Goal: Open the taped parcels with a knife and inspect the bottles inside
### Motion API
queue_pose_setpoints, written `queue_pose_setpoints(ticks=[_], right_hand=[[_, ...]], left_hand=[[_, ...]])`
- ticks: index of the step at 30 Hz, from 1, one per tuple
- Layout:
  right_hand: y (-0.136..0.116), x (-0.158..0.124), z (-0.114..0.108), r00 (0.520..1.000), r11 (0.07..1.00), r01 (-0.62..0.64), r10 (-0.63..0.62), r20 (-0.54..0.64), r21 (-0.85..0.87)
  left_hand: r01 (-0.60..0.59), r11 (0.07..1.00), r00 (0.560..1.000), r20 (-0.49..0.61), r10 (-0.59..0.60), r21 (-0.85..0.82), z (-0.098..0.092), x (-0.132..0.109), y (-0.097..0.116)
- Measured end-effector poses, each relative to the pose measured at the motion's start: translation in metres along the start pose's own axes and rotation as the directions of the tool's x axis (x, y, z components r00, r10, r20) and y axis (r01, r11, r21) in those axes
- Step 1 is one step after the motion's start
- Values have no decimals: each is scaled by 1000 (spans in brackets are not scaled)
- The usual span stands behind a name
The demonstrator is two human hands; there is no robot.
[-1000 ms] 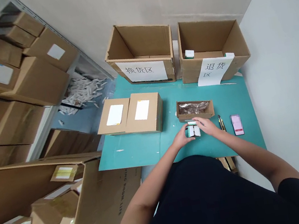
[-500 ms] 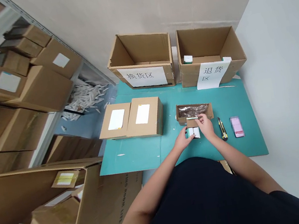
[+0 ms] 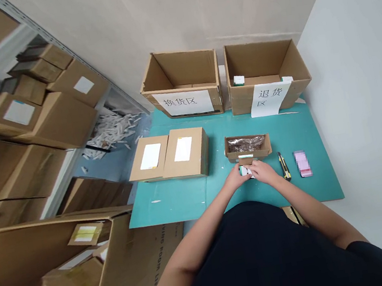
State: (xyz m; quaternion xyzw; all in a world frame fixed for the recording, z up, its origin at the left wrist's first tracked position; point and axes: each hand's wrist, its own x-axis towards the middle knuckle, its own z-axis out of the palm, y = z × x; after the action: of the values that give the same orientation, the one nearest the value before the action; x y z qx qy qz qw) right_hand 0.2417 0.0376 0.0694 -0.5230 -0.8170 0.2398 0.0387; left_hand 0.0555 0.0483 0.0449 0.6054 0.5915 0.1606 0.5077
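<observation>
A small white and green carton point(image 3: 244, 170) sits on the table close in front of me, its lid flap point(image 3: 246, 160) raised at the far side. My left hand point(image 3: 235, 179) grips the carton's left side, with the thumb over its top. From the right, my right hand point(image 3: 264, 172) closes on the same carton, fingers bent over its opening near the flap. The fingers hide much of the carton, and I cannot see what lies in it. Just beyond stands an open brown shipping box point(image 3: 249, 154) with clear crinkled plastic wrap point(image 3: 245, 144) in it.
Right of my hands lie a yellow and black box cutter point(image 3: 284, 166) and a pink phone-like item point(image 3: 302, 164). Two closed cardboard boxes point(image 3: 187, 151) stand left. Two labelled open bins, a left bin point(image 3: 188, 102) and a right bin point(image 3: 272, 96), line the back. Shelves point(image 3: 24, 39) rise at left.
My right hand has moved down from the raised flap to the carton's top, closer to my left hand. The view has tilted slightly.
</observation>
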Motion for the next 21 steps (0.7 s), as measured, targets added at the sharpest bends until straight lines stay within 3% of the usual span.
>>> queue_pose_setpoints(ticks=[5,13,21], right_hand=[[-3,1,-3,1000,996,-12,13,-8,91],[-25,9,4,963,961,-256,263,-53,104],[-33,14,0,926,915,-372,378,-12,156]], left_hand=[[4,1000,1000,24,-4,12,-1,3,-2],[-100,982,988,104,118,-163,-5,5,-17],[-17,985,989,143,42,-173,-3,9,-23]])
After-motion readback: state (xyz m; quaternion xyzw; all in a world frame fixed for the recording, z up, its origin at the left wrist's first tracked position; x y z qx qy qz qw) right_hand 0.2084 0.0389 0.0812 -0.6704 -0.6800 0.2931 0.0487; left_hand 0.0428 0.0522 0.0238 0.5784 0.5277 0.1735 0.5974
